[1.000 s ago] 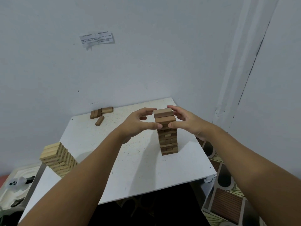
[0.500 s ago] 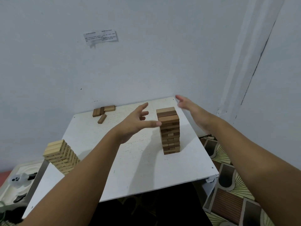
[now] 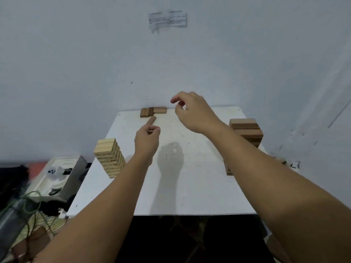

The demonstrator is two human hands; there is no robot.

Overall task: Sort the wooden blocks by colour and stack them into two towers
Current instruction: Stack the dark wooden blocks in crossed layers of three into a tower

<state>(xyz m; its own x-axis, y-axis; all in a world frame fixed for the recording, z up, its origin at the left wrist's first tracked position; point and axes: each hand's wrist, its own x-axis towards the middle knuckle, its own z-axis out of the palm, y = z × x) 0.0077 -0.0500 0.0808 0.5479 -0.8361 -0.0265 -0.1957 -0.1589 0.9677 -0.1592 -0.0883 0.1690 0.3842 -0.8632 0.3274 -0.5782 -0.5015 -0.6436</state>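
A dark brown block tower point(image 3: 246, 132) stands at the table's right side, its lower part hidden behind my right forearm. A pale block tower point(image 3: 109, 157) stands at the left edge. Three brown blocks point(image 3: 153, 112) lie in a row at the back edge, and one loose brown block point(image 3: 152, 120) lies just in front of them. My left hand point(image 3: 147, 138) hovers right before the loose block, fingers curled with the thumb against the index finger, holding nothing. My right hand point(image 3: 191, 111) hangs to the right of the row, fingers loosely curled and empty.
The white table point(image 3: 190, 186) stands against a pale wall with a paper note point(image 3: 168, 19) taped on it. Left of the table lie a white tray point(image 3: 55, 177), cables and dark clutter. Patterned floor shows at the lower left.
Both hands left the dark tower and moved toward the brown blocks at the back. The view swung right to left, so the dark tower now sits at the right.
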